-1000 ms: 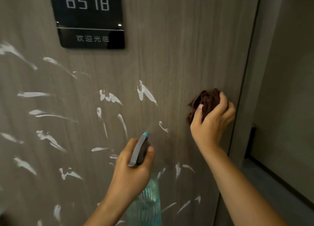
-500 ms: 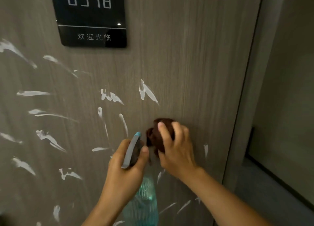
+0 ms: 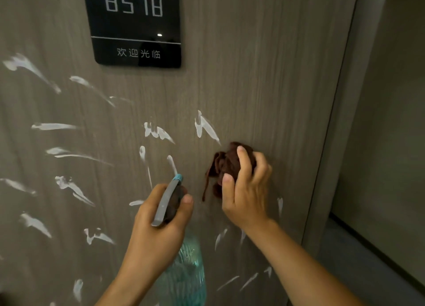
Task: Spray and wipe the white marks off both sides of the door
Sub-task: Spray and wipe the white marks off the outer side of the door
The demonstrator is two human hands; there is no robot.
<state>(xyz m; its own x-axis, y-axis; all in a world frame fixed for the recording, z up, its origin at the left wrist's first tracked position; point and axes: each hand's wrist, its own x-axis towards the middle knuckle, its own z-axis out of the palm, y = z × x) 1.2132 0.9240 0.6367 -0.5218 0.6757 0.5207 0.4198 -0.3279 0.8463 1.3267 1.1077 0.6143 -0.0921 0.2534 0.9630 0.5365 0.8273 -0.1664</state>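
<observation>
Right hand (image 3: 247, 190) around brown cloth (image 3: 226, 165), against door (image 3: 276, 87).

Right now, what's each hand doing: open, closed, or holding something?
Left hand: closed around the spray bottle, its nozzle toward the door.
Right hand: gripping the brown cloth, pressed to the door.

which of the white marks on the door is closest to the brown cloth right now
The forked streak just up-left of the brown cloth, below the number plate's right corner; its tail almost meets the cloth gripped in the right hand. The others lie farther off.
</observation>
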